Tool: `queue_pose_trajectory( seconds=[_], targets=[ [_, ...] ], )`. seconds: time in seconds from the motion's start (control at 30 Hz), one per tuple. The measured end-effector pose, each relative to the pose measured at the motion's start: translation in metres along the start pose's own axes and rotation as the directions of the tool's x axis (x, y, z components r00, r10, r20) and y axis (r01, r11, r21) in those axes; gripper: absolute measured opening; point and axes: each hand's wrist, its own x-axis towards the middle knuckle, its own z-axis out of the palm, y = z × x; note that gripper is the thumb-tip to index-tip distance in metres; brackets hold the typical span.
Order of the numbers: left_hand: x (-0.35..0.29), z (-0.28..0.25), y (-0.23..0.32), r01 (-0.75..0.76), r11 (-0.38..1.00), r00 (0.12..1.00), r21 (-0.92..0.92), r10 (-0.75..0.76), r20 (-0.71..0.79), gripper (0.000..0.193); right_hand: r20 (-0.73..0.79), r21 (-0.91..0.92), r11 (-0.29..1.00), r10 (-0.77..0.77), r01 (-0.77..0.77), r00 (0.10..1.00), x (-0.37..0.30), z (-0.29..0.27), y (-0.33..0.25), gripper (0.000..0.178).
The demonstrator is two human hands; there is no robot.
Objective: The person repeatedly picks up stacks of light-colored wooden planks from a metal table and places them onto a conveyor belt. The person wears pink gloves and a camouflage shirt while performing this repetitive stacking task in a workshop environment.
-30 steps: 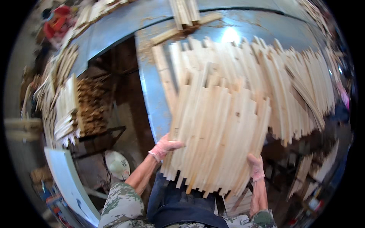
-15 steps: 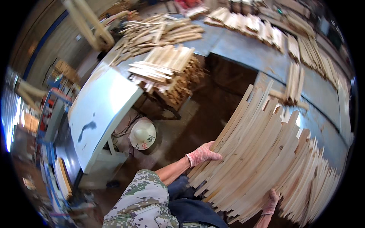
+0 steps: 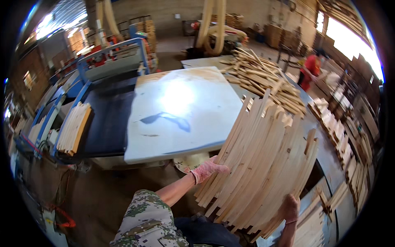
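Between my two gloved hands is a wide bundle of thin wooden strips (image 3: 257, 164), squeezed together side by side with uneven ends. My left hand (image 3: 210, 168) grips its left edge, thumb on top and the other fingers hidden underneath. At the lower right edge my right hand (image 3: 289, 209) is closed against the outermost strips, its fingertips partly hidden. The bundle is held up in front of me, its far end overlapping the right corner of a pale smooth table (image 3: 185, 107).
Left of the table is a black conveyor belt (image 3: 109, 111) with a blue frame; a strip stack (image 3: 74, 128) lies at its side. Loose strips (image 3: 263, 78) are heaped behind the bundle. A person in red (image 3: 310, 70) stands at the far right. More strips (image 3: 349, 154) line the right-hand bench.
My view has swung left, toward the pale table and conveyor. The bundle has come away from the other strips on the right-hand bench, still gripped in both hands.
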Motion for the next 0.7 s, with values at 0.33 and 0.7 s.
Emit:
queue_pose_trajectory(
  seconds=[0.33, 0.7],
  targets=[
    [-0.12, -0.237, 0.066, 0.053, 0.982, 0.887, -0.181, -0.129, -0.443, 0.056, 0.457, -0.249, 0.941, 0.324, -0.231, 0.828, 0.148, 0.315, 0.041, 0.034],
    [-0.106, -0.364, 0.106, 0.124, 0.983, 0.71, 0.136, 0.008, -0.704, 0.106, 0.514, -0.304, 0.9, 0.43, -0.311, 0.742, 0.243, 0.471, 0.107, 0.036]
  ],
)
